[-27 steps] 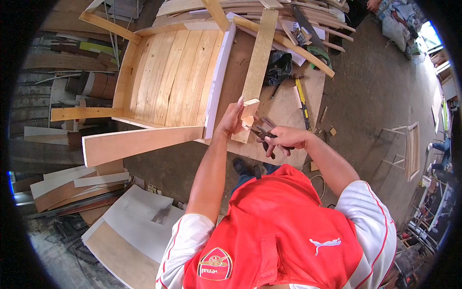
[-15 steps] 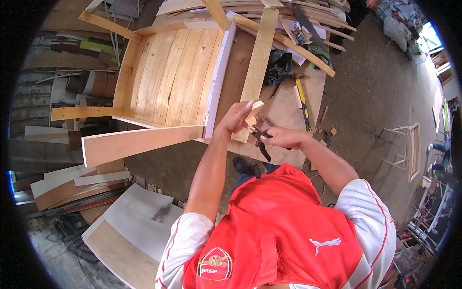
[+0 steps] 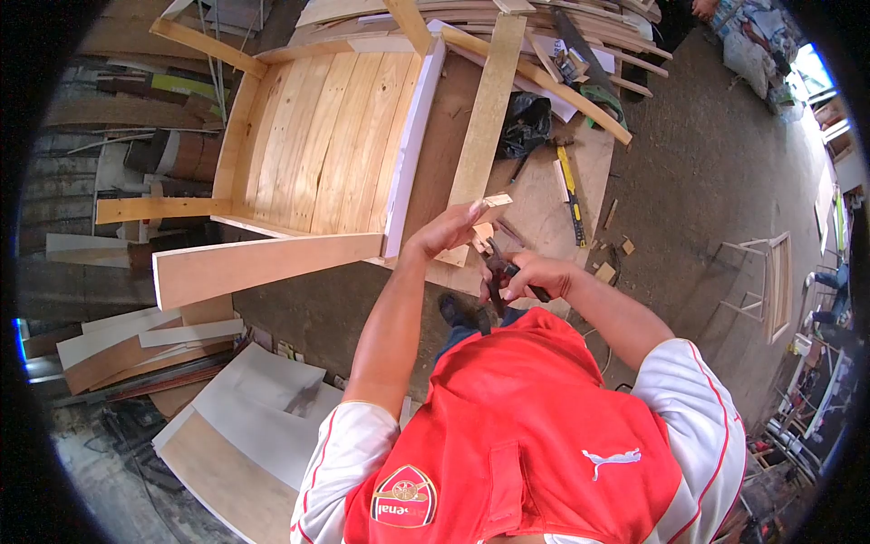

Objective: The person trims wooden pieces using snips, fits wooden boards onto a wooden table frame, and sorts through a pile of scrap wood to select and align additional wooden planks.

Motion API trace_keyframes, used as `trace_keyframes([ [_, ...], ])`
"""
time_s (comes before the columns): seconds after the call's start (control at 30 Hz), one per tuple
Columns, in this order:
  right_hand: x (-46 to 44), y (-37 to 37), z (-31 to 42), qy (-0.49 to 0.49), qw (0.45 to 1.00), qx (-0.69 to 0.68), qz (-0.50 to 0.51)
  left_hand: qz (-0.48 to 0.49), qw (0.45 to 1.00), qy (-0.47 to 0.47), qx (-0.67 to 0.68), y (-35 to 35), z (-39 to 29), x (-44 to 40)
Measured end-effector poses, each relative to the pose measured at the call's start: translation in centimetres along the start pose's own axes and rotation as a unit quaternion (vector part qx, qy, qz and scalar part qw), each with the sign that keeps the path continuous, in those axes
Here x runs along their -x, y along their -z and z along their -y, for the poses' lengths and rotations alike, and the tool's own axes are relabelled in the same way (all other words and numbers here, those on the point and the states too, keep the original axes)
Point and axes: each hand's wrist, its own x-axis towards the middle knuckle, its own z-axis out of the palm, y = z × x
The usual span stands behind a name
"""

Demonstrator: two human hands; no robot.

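Note:
My left hand point(image 3: 442, 230) is closed around a short piece of light wood point(image 3: 496, 202), its pale end sticking out past the thumb. My right hand point(image 3: 542, 274) grips dark-handled pliers point(image 3: 497, 264). The jaws of the pliers point at the lower end of the wood, just below my left hand; whether they bite on it I cannot tell. Both hands are in front of my body, above the near part of a plywood board point(image 3: 594, 181). Beyond them lies a long plank point(image 3: 488, 113) on the board.
To the left rests an upturned wooden table or bench frame point(image 3: 313, 145) with its legs sticking out. A yellow-and-black hammer point(image 3: 570, 190) and a black plastic bag point(image 3: 526, 127) lie on the board. Wood strips point(image 3: 607, 45) are piled behind. White-faced panels point(image 3: 263, 399) lean lower left.
The plier handles have come closer together and swung toward my body, with my right hand slightly lower. My left hand has tilted the wood piece a little to the right.

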Motion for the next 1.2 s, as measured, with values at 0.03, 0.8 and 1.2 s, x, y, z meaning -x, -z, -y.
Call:
trace_keyframes([
  [0.03, 0.0, -0.4, 0.0, -0.001, 1.000, 0.000, 0.001, -0.014, 1.000, 0.006, -0.017, -0.5, -0.6, 0.5],
  [0.8, -0.1, -2.3, 1.8, -0.151, 0.950, 0.261, -0.083, -0.016, 0.978, 0.116, -0.176, -0.9, -1.1, 1.7],
  [1.2, -0.3, 2.4, 3.4, -0.236, 0.956, 0.173, -0.009, -0.105, 0.991, 0.078, 0.013, 0.6, 6.2, 0.8],
])
